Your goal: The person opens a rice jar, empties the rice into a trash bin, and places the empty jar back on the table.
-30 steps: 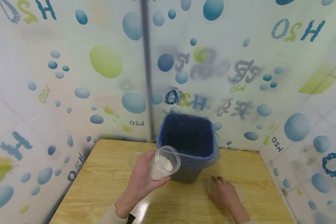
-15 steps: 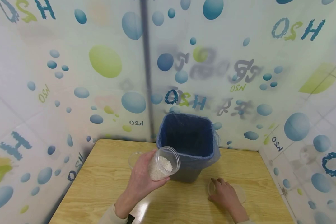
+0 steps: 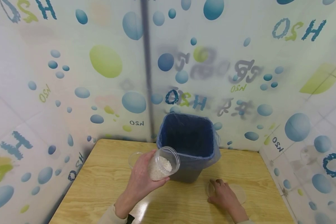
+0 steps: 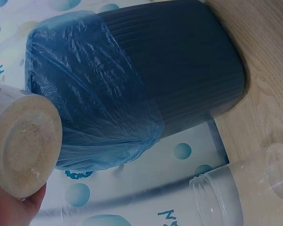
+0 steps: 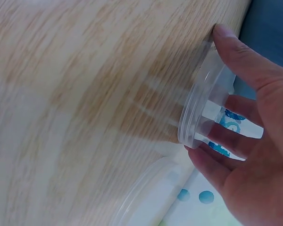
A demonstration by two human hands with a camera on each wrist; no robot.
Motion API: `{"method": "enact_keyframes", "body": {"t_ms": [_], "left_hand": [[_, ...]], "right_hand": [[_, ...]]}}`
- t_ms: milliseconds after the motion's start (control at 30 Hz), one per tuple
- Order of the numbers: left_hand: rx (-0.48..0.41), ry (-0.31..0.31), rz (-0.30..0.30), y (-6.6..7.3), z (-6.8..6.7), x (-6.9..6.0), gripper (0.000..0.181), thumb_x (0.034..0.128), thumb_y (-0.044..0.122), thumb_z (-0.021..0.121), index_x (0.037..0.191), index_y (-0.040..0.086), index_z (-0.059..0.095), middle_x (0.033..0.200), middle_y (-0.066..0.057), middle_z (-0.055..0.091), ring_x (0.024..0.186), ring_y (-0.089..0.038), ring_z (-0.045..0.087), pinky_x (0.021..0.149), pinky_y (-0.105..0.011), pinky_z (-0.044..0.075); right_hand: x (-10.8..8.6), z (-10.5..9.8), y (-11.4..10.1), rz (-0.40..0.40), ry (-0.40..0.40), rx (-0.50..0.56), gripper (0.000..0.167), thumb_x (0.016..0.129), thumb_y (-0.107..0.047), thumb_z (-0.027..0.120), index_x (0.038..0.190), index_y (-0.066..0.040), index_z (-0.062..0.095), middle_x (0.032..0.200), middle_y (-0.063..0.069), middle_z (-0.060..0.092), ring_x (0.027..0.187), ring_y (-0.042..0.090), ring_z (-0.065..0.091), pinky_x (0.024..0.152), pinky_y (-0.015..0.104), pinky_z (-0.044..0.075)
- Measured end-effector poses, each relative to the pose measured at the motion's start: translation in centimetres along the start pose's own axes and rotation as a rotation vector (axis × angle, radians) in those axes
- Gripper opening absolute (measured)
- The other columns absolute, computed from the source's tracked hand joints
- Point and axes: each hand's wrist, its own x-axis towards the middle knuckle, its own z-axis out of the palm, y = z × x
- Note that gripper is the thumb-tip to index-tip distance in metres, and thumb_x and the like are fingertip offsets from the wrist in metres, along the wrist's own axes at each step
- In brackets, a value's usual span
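Observation:
My left hand [image 3: 141, 175] grips a clear plastic jar [image 3: 168, 152] partly filled with white rice-like grains [image 3: 165, 164]. The jar leans with its uncovered mouth toward the upper right, in front of the bin. Its base [image 4: 26, 146] faces the left wrist view, pale grains showing through. On the right of the table, my right hand [image 3: 226, 197] spans a clear round lid [image 5: 198, 110] with thumb and fingertips at its rim. That lid lies on the wood. A second clear lid [image 3: 239, 193] lies just beyond it, partly covered by the hand.
A dark bin [image 3: 187, 175] with a blue plastic liner [image 3: 207, 160] stands at the table's back middle, near the wall. Another clear jar [image 4: 217, 197] stands behind my left hand. Patterned sheeting [image 3: 106, 62] encloses the wooden table [image 3: 100, 180] at back and sides.
My right hand shifts very slightly at the lid, its thumb now showing more on the left. The left hand and its jar stay where they were.

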Motion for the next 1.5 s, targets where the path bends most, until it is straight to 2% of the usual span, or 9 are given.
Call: {"method": "enact_keyframes", "body": {"t_ms": [533, 667, 733, 833, 1000, 1100, 1200, 1333, 1500], "left_hand": [[0.010, -0.004, -0.002, -0.2, 0.1, -0.2, 0.103, 0.0565, 0.043, 0.098, 0.140, 0.001, 0.054, 0.128, -0.013, 0.064, 0.114, -0.032, 0.061, 0.091, -0.049, 0.053], [0.009, -0.007, -0.005, -0.2, 0.2, -0.2, 0.104, 0.0558, 0.041, 0.098, 0.141, 0.002, 0.053, 0.128, -0.013, 0.064, 0.114, -0.032, 0.061, 0.090, -0.049, 0.054], [0.010, -0.010, -0.012, -0.2, 0.1, -0.2, 0.104, 0.0554, 0.041, 0.098, 0.141, 0.002, 0.053, 0.128, -0.013, 0.064, 0.114, -0.032, 0.061, 0.090, -0.049, 0.054], [0.014, -0.008, -0.016, -0.3, 0.1, -0.2, 0.104, 0.0550, 0.040, 0.099, 0.140, 0.001, 0.053, 0.128, -0.014, 0.064, 0.114, -0.032, 0.062, 0.090, -0.050, 0.054], [0.016, -0.003, -0.018, -0.4, 0.1, -0.2, 0.103, 0.0551, 0.040, 0.098, 0.139, -0.001, 0.054, 0.128, -0.014, 0.064, 0.114, -0.033, 0.061, 0.090, -0.051, 0.054], [0.020, 0.001, -0.011, -0.5, 0.0, -0.3, 0.103, 0.0555, 0.041, 0.098, 0.139, -0.001, 0.054, 0.127, -0.015, 0.064, 0.113, -0.034, 0.061, 0.091, -0.051, 0.053], [0.024, 0.002, 0.000, -0.5, 0.0, -0.2, 0.102, 0.0563, 0.041, 0.097, 0.139, 0.000, 0.054, 0.127, -0.015, 0.064, 0.113, -0.034, 0.061, 0.090, -0.051, 0.053], [0.027, 0.002, 0.005, -0.6, -0.1, -0.1, 0.099, 0.0567, 0.040, 0.096, 0.138, 0.001, 0.056, 0.126, -0.015, 0.064, 0.112, -0.033, 0.061, 0.089, -0.051, 0.054], [0.042, 0.010, 0.007, -0.8, -0.2, -0.1, 0.098, 0.0557, 0.039, 0.096, 0.137, 0.002, 0.056, 0.124, -0.014, 0.064, 0.110, -0.032, 0.062, 0.087, -0.050, 0.054]], "right_hand": [[0.1, 0.2, 0.9, -0.005, -0.048, 0.011, 0.081, 0.069, -0.039, 0.095, 0.134, -0.002, 0.063, 0.127, 0.024, 0.058, 0.110, 0.046, 0.059, 0.085, 0.060, 0.054], [0.1, -0.5, 0.6, 0.031, -0.025, 0.011, 0.067, 0.080, -0.037, 0.086, 0.133, -0.001, 0.064, 0.132, 0.025, 0.059, 0.117, 0.048, 0.059, 0.091, 0.061, 0.053], [0.1, -1.2, 0.3, 0.046, 0.015, 0.022, 0.056, 0.088, -0.032, 0.080, 0.131, 0.000, 0.066, 0.132, 0.025, 0.060, 0.116, 0.047, 0.060, 0.092, 0.060, 0.053], [0.0, -2.8, -0.4, 0.049, 0.149, 0.060, 0.036, 0.097, -0.022, 0.072, 0.125, 0.000, 0.070, 0.125, 0.022, 0.066, 0.109, 0.044, 0.066, 0.085, 0.057, 0.056], [0.0, -5.5, -1.5, 0.006, 0.469, 0.169, 0.018, 0.097, -0.007, 0.070, 0.112, -0.001, 0.076, 0.107, 0.016, 0.075, 0.094, 0.037, 0.073, 0.075, 0.050, 0.059], [0.4, -6.8, -2.4, -0.021, 0.622, 0.281, 0.016, 0.096, 0.000, 0.068, 0.109, -0.001, 0.078, 0.103, 0.011, 0.077, 0.093, 0.026, 0.074, 0.080, 0.028, 0.059], [0.8, -8.2, -3.5, -0.040, 0.726, 0.407, 0.018, 0.097, 0.003, 0.065, 0.109, -0.002, 0.078, 0.105, 0.011, 0.077, 0.098, 0.004, 0.070, 0.085, 0.009, 0.049], [1.2, -9.9, -5.0, 0.016, 0.754, 0.511, 0.023, 0.104, -0.006, 0.058, 0.117, -0.005, 0.077, 0.114, 0.010, 0.076, 0.104, -0.015, 0.058, 0.086, 0.004, 0.043], [1.6, -11.5, -6.4, 0.124, 0.666, 0.661, 0.032, 0.110, -0.018, 0.050, 0.132, -0.007, 0.070, 0.128, 0.010, 0.071, 0.106, -0.015, 0.058, 0.088, 0.005, 0.043]]}}
